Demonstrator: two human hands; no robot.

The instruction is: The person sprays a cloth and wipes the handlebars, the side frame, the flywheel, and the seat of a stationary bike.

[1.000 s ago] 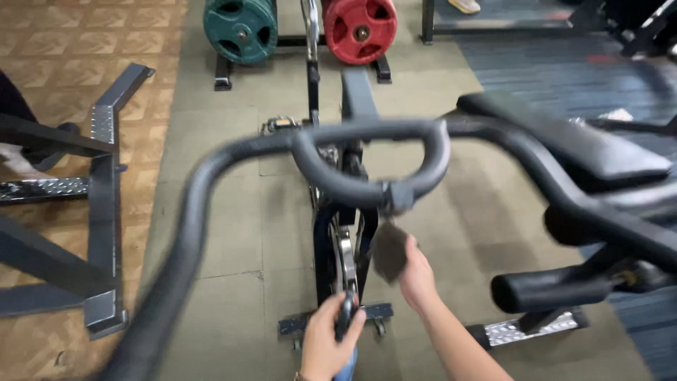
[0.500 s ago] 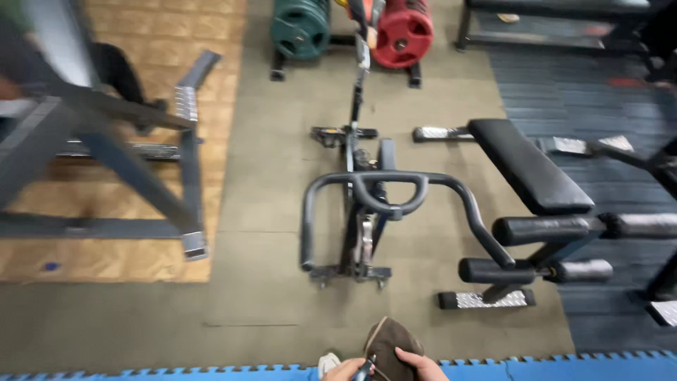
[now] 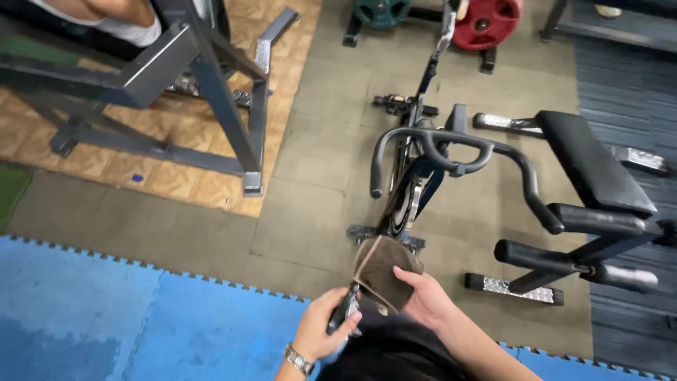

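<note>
Gym floor [image 3: 317, 176] of grey-green mat, bordered by blue interlocking foam tiles [image 3: 141, 310] at near edge and wood-pattern flooring [image 3: 176, 176] at upper left. Exercise bike [image 3: 416, 176] upright at centre, black handlebar [image 3: 451, 144] curving toward camera. Padded black bench [image 3: 592, 169] just beside bike, to its right. Grey steel frame [image 3: 211, 92] on wood-pattern area, well apart from bike. Green weight plate [image 3: 381, 12] and red weight plate [image 3: 486, 21] racked at top edge. Left hand [image 3: 321, 328], watch on wrist, closed around small dark object [image 3: 345, 310], possibly a spray bottle; view too blurred to confirm. Right hand [image 3: 427, 300] with fingers [image 3: 409, 276] wrapped over brown cloth [image 3: 381, 271], held folded, touching left hand's object, near front base of bike.
</note>
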